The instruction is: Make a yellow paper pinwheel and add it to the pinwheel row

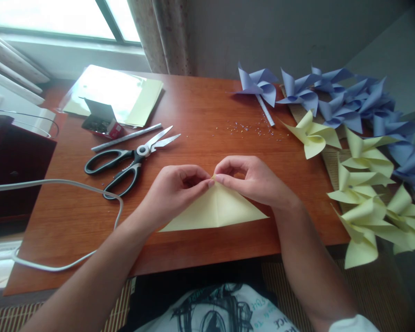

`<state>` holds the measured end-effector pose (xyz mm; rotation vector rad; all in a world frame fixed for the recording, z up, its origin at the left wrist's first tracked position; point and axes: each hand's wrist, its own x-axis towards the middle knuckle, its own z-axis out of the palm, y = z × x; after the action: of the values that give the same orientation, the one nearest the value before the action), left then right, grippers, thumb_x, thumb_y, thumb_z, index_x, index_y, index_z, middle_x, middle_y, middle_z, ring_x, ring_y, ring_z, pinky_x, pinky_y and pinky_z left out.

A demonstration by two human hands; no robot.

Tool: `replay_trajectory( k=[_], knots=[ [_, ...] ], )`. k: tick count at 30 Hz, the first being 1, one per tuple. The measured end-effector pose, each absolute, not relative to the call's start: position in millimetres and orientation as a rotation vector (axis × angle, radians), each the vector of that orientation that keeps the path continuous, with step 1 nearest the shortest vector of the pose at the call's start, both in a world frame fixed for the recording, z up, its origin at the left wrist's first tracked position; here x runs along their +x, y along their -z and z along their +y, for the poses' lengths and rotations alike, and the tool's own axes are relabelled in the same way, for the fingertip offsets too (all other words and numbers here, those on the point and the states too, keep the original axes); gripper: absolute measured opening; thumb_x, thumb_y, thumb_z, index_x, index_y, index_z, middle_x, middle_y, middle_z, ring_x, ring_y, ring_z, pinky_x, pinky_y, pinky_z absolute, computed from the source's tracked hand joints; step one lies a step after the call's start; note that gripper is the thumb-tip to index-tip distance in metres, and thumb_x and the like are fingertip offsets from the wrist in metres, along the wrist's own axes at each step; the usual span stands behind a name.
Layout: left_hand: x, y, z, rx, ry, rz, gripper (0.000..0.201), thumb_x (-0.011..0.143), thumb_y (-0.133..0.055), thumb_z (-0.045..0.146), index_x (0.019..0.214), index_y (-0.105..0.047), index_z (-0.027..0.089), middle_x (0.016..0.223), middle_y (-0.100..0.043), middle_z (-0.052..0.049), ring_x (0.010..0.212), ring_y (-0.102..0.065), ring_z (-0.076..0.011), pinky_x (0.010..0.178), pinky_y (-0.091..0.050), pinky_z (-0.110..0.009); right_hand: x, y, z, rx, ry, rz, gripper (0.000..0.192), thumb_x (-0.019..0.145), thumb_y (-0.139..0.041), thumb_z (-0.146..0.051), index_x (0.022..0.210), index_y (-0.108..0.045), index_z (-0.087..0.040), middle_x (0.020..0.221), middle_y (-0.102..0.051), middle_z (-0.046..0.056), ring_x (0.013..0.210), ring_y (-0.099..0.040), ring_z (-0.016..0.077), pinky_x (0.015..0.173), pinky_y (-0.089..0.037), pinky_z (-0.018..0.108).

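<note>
A sheet of yellow paper (216, 210), folded into a triangle with a crease down its middle, lies at the front of the wooden table. Its long edge faces me. At the top corner, my left hand (180, 186) pinches the paper between thumb and fingers. Right beside it, my right hand (254, 180) pinches the same corner, the two thumbs almost touching. The fingertips hide the very tip of the paper. Scissors (141, 151) with black handles lie with their blades apart, left of and beyond my left hand.
Behind the scissors are a rolled paper stick (126, 137), an open small box (102, 122) and stacked sheets (148, 99). Yellow pinwheels (313, 133) and blue pinwheels (299, 90) crowd the right side. A white cable (72, 182) crosses the left. Small bits (259, 129) are scattered behind my hands.
</note>
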<state>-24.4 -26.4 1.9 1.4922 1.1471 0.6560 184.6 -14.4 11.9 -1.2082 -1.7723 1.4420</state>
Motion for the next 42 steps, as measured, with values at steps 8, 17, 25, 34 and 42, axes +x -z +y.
replay_trajectory(
  k=[8,17,25,34,42],
  knots=[
    [-26,4,-26,1.587,-0.591,1.147,0.016,0.086,-0.07,0.031,0.083,-0.074,0.015,0.073,-0.071,-0.001,0.065,-0.058,-0.0124,0.057,-0.044,-0.02,185,-10,-15,-1.177,-1.356,-1.876,0.006,0.089,-0.067,-0.019,0.086,-0.072,-0.017,0.086,-0.072,0.0,0.081,-0.067,0.0144,0.073,-0.052,0.024],
    [-25,4,-26,1.635,-0.559,1.144,0.016,0.086,-0.069,0.03,0.083,-0.074,0.015,0.071,-0.07,-0.001,0.064,-0.057,-0.0118,0.056,-0.043,-0.02,187,-12,-14,-1.17,-1.25,-1.969,0.007,0.088,-0.067,-0.014,0.085,-0.073,-0.017,0.085,-0.072,0.001,0.08,-0.067,0.0136,0.073,-0.051,0.024],
    [-25,2,-25,1.735,-0.575,1.159,0.028,0.092,-0.06,0.038,0.084,-0.072,0.014,0.069,-0.067,-0.001,0.061,-0.056,-0.0118,0.055,-0.042,-0.02,185,-8,-13,-1.156,-1.131,-1.993,0.009,0.088,-0.067,-0.014,0.084,-0.073,-0.019,0.085,-0.072,0.001,0.081,-0.067,0.0157,0.075,-0.051,0.027],
    [-13,-16,-46,2.456,-0.637,1.445,0.032,0.097,-0.052,0.029,0.12,-0.068,0.014,0.122,-0.071,-0.013,0.107,-0.067,-0.0286,0.095,-0.051,-0.042,185,8,-2,-1.344,-0.842,-2.054,0.011,0.09,-0.065,-0.017,0.082,-0.073,-0.019,0.084,-0.072,0.003,0.079,-0.065,0.0169,0.074,-0.047,0.029],
    [26,-7,-90,2.84,-0.236,1.264,0.053,0.098,-0.046,0.031,0.135,-0.056,-0.006,0.145,-0.055,-0.027,0.134,-0.053,-0.0381,0.114,-0.042,-0.048,189,21,12,-1.435,-0.647,-2.128,0.013,0.09,-0.064,-0.015,0.081,-0.073,-0.018,0.084,-0.072,0.004,0.078,-0.063,0.0175,0.075,-0.046,0.03]
  ],
)
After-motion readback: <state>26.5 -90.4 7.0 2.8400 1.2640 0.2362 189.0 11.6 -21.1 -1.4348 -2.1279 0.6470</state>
